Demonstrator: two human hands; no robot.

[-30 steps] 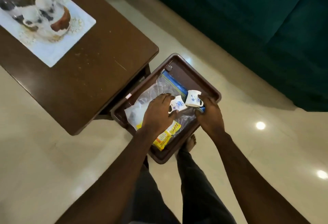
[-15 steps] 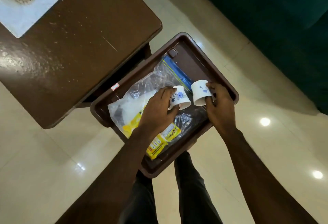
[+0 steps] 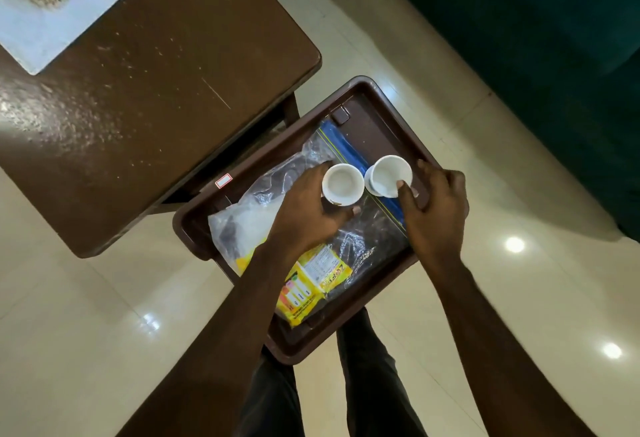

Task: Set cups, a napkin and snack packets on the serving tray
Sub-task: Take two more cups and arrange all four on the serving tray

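A brown plastic serving tray (image 3: pixel 374 97) sits low beside the table, above the tiled floor. In it lies a clear zip bag (image 3: pixel 249 215) with a blue seal strip, holding something white, and a yellow snack packet (image 3: pixel 311 280) partly under it. Two small white cups stand upright on the bag, mouths up. My left hand (image 3: pixel 304 215) grips the left cup (image 3: pixel 342 184) from its near side. My right hand (image 3: pixel 436 211) holds the right cup (image 3: pixel 388 175), thumb on its rim. The cups are side by side, almost touching.
A dark brown wooden table (image 3: pixel 145 97) fills the upper left, with a white printed placemat (image 3: pixel 52 3) at its far corner. A dark green sofa (image 3: pixel 536 38) runs along the upper right. My legs (image 3: pixel 374 384) stand on glossy cream floor tiles below the tray.
Both cups were tilted on their sides, showing blue flower prints; now they are turned upright with their mouths up. The view has moved closer to the tray.
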